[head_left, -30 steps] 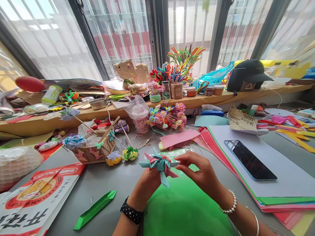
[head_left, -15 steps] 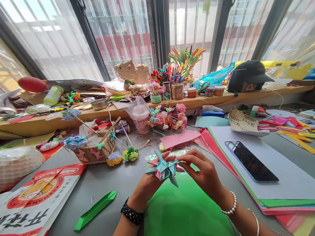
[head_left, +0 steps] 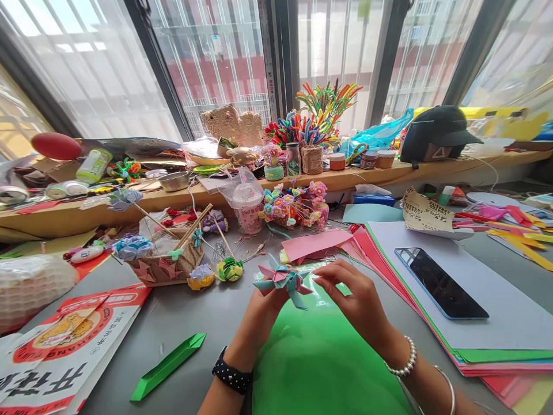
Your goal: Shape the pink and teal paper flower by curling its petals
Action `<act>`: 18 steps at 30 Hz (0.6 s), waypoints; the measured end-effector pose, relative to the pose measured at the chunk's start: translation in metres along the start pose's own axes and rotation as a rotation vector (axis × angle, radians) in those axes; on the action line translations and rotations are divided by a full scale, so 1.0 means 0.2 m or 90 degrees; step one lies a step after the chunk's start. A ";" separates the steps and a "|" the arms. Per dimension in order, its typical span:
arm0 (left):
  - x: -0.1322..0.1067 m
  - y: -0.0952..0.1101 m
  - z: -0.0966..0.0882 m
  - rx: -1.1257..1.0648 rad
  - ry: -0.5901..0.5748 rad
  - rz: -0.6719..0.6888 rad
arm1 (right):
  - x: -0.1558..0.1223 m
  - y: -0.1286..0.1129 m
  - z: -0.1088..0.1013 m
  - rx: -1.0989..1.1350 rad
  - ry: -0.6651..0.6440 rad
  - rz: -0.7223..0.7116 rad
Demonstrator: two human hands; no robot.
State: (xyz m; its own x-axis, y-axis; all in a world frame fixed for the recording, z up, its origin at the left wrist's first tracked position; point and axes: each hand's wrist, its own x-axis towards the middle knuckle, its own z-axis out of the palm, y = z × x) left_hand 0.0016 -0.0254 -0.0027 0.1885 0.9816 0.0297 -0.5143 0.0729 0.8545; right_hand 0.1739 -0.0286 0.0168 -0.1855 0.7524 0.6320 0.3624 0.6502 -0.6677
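Observation:
A folded paper flower (head_left: 283,278) in pale blue and pink, with pointed petals sticking out all round, rests in my left hand (head_left: 268,308). The fingers of that hand close on it from below and are mostly hidden by the petals. To the right, my right hand (head_left: 352,294) hovers with bent fingers, its thumb and index tips slightly apart just beside the petals. No paper shows between those tips. Beneath both hands lies a shiny green sheet (head_left: 328,357). A folded green paper strip (head_left: 168,369) lies on the grey table to the left.
At right, a phone (head_left: 440,282) lies on a stack of coloured paper (head_left: 510,323). Pink paper (head_left: 315,244) lies beyond my hands. A cardboard basket (head_left: 162,271) with paper flowers and a printed bag (head_left: 56,351) are at left. Jars and pipe cleaners (head_left: 328,109) crowd the sill.
The paper flower has turned in my left hand and risen slightly, showing its petals from another side. My right fingertips have come off the petal they touched.

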 end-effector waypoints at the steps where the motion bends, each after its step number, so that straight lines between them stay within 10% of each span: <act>1: 0.01 0.00 0.00 0.005 0.025 0.003 | 0.00 0.00 0.00 0.006 -0.007 -0.005; 7: 0.02 -0.02 -0.01 0.093 0.152 0.035 | -0.01 -0.01 0.02 0.024 -0.093 -0.020; 18: 0.01 -0.02 -0.01 0.202 0.160 0.043 | 0.00 0.02 0.03 -0.014 -0.139 -0.032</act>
State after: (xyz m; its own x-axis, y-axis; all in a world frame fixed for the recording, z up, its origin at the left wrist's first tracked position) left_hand 0.0031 -0.0233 -0.0066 -0.0681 0.9977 -0.0027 -0.2274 -0.0128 0.9737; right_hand 0.1703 -0.0258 0.0112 -0.3959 0.7253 0.5633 0.3673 0.6872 -0.6268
